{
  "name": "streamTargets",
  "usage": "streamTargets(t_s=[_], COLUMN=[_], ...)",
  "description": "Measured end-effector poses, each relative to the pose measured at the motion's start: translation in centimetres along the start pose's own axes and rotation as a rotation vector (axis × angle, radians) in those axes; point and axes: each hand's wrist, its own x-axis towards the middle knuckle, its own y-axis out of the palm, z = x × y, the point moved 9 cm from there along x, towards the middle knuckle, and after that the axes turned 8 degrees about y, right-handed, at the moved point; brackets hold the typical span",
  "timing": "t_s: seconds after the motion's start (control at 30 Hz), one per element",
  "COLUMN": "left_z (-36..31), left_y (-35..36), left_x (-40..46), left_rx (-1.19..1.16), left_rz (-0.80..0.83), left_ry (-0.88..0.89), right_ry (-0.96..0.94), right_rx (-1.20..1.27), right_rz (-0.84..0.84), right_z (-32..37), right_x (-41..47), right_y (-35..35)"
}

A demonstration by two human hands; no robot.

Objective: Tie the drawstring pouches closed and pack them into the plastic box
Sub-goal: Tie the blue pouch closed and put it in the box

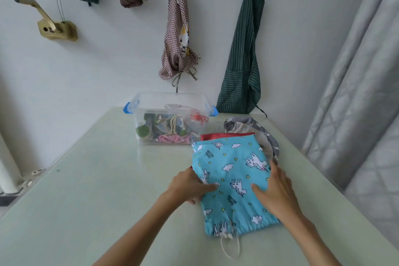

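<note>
Left hand [190, 185] grips the left edge of the blue cat-print pouch [233, 183], fingers curled under the cloth. Right hand [274, 192] lies flat and open on it, apparently steadying it for folding. Its white drawstring [230, 244] trails nearest the person. Beyond it, a clear plastic box [170, 119] holds packed pouches.

A blue drawstring pouch [232, 181] printed with white cats, clouds and stars lies flat at the lower right of the frame, its gathered mouth and white cord [230, 244] toward the bottom edge. Under its far end show a red pouch [226, 136] and a grey patterned pouch [254, 129]. The clear plastic box [170, 101] with blue latches, at centre, holds several bundled pouches.
</note>
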Motion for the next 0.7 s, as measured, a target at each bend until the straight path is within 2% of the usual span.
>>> streamTargets(t_s=[0.1,0.27,0.43,0.57,0.63,0.7], left_z=[-0.7,0.9,7.2,8.7,7.4,5.2], left_y=[0.3,-3.8,-9.1,-10.5,-10.6,-10.6], left_x=[-0.4,-1.4,-3.6,-4.7,-6.2,-8.5], left_rx=[0.273,0.593,0.548,0.524,0.499,0.483], left_rz=[-0.076,-0.282,-0.432,-0.459,-0.481,-0.566], left_ry=[0.025,-0.017,-0.149,-0.109,-0.02,0.112], right_ry=[-0.053,-0.251,-0.379,-0.388,-0.365,-0.305], right_rx=[-0.114,-0.243,-0.203,-0.243,-0.076,0.25], right_rz=[0.131,0.113,0.048,0.07,0.169,0.259], right_z=[0.4,3.6,8.8,12.1,11.9,10.5], right_x=[-1.1,-2.9,-3.4,-2.8,-2.4,-2.4], right_y=[2.1,4.9,8.8,10.6,10.4,9.3])
